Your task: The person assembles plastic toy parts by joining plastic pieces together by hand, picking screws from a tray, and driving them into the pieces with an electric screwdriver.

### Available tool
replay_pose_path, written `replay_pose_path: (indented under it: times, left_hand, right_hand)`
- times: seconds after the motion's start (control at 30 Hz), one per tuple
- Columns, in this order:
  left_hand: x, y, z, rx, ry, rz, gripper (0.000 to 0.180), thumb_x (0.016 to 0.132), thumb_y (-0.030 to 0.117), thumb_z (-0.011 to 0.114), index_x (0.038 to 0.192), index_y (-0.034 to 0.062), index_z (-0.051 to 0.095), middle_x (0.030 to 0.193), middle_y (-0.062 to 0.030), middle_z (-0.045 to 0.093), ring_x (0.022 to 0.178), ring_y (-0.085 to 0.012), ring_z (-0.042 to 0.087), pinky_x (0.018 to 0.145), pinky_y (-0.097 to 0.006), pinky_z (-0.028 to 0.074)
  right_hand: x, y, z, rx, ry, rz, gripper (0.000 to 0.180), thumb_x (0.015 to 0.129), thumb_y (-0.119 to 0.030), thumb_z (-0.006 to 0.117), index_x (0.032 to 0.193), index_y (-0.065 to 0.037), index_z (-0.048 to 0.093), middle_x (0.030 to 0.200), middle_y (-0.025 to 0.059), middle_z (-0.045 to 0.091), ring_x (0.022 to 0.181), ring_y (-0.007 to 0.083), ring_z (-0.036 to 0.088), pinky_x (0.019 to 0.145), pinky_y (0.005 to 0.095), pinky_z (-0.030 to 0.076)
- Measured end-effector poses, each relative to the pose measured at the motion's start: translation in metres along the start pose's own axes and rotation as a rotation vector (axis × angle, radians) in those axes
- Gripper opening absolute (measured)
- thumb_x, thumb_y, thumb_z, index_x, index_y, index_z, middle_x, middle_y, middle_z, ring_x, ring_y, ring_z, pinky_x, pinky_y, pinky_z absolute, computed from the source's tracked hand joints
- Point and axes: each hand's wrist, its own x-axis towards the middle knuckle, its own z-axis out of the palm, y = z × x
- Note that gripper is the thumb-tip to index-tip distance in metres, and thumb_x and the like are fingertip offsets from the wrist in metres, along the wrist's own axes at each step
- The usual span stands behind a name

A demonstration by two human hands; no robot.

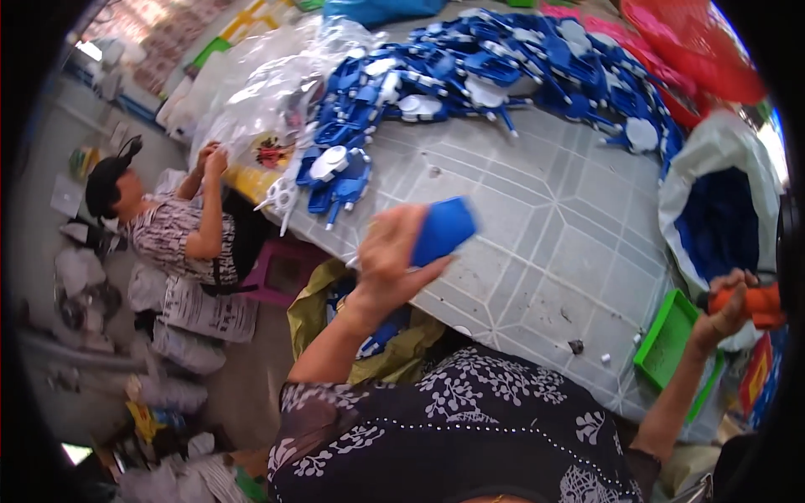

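My left hand (388, 258) is raised over the near left part of the table and grips a flat blue plastic part (446, 230) between thumb and fingers. Off to the far right, my right hand (728, 308) is closed around an orange hand tool (761, 303) with a dark band; its exact kind is hard to make out. A long heap of blue-and-white plastic pieces (495, 67) curves along the far side of the table. Scissors with white handles (283, 194) lie at the table's left edge.
The patterned grey table (537, 243) has dark specks and a small white bit. A green tray (662, 339) and a white sack (683, 197) with blue contents are at right. A yellow-brown bag (310, 314) hangs below the left edge. Another person (180, 222) sits at left.
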Motion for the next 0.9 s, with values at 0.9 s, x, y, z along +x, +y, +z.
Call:
replay_pose_path:
  times: [0.9]
  left_hand:
    - [0.013,-0.247,0.001,0.345,-0.089,-0.274,0.060,0.090,0.041,0.080,0.130,-0.0006,0.065,0.113,-0.0241,0.070,0.104,-0.0436,0.067,0.088,-0.049,0.053]
  right_hand:
    - [-0.028,-0.133,0.016,-1.537,-0.392,0.429,0.033,0.095,-0.035,0.076,0.102,-0.003,0.076,0.084,0.0145,0.076,0.078,0.0281,0.074,0.073,0.0419,0.055]
